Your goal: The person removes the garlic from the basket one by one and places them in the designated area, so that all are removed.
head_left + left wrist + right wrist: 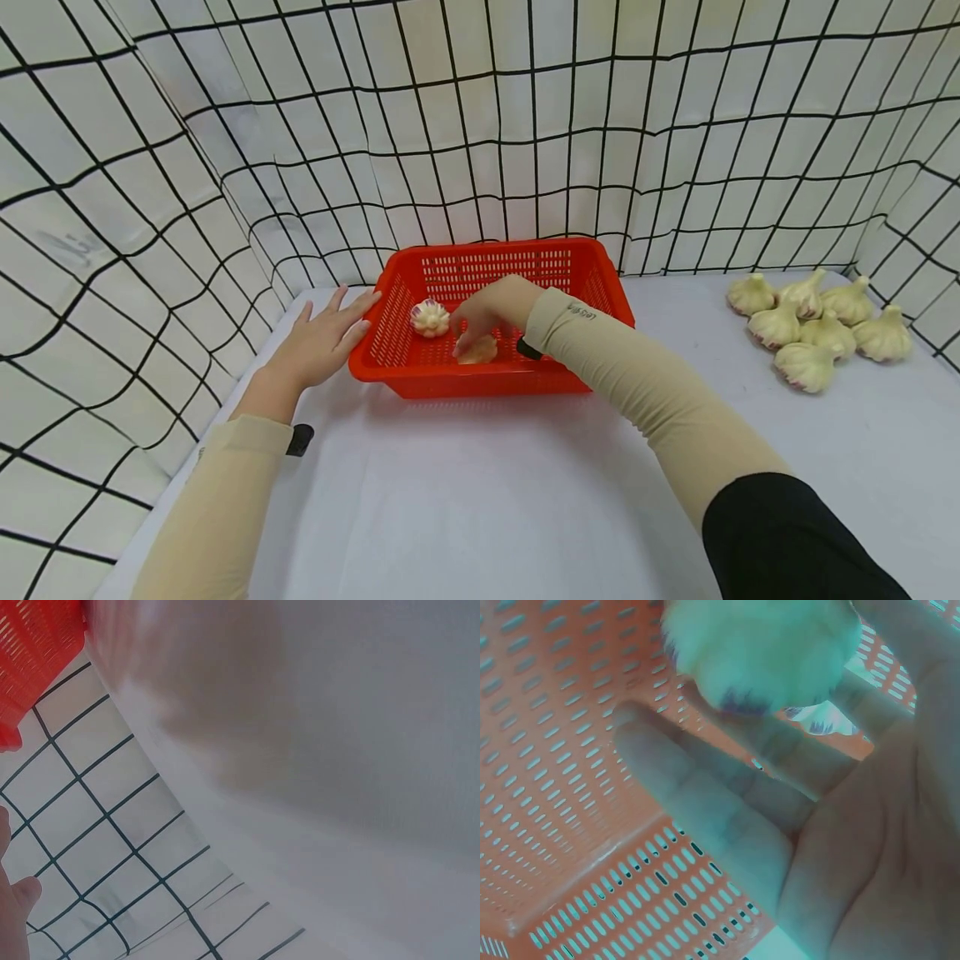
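Observation:
Inside a red plastic basket [495, 382], my right hand [498, 307] reaches down and holds a garlic bulb [480, 350] between thumb and fingers. The right wrist view shows this pale garlic bulb [765, 652] large, with purple marks on its skin and fingers behind it. To its left in the basket lies another garlic bulb [430, 318], its cloves facing up. My left hand [318, 340] is at the basket's left side, fingers spread and fingertips right at the rim. Only part of the left hand [15, 915] shows in the left wrist view.
Several garlic bulbs [813, 325] sit in a group on the white table [480, 500] at the right. Black netting [495, 133] over white walls surrounds the table at the back and both sides. The basket stands near the back wall.

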Tool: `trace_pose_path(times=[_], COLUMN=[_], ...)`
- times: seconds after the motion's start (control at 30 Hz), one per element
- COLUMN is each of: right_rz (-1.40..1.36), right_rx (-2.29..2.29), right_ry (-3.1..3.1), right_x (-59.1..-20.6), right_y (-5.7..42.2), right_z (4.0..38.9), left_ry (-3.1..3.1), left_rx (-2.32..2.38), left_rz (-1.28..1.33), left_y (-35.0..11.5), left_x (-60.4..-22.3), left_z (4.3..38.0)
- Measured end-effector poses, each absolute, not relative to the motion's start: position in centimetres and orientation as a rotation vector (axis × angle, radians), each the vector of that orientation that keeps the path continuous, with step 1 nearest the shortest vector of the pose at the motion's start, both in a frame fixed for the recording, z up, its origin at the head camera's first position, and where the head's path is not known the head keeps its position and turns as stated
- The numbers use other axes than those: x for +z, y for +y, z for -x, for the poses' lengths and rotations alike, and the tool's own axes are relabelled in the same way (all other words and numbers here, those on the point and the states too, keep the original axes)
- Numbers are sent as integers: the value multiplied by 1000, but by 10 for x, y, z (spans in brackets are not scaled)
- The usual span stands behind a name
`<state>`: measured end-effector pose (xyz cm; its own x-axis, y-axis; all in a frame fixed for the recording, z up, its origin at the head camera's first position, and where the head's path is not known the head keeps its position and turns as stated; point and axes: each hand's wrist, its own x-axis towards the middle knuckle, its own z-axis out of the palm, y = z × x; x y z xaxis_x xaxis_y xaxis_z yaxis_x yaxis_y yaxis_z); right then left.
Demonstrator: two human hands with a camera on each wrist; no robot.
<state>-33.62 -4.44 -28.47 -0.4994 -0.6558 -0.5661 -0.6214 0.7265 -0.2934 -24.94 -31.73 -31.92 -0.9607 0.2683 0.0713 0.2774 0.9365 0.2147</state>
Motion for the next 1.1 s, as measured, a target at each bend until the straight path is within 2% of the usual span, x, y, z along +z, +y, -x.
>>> trace_pose_path(times=[0.37, 0.63, 1.1], right_rz=[1065, 1191, 1192], right_rx=[-66, -34, -450], right_ry=[2267, 2350, 2460], right_x=[-283, -268, -235], right_y=[-35, -22, 27], right_z=[340, 343, 328], left_ry=[-3056, -3043, -3049], left_rx=[-362, -363, -356], left_rz=[429, 435, 444], left_y=[-317, -317, -317], left_x=[-322, -320, -321], left_z=[250, 250, 250])
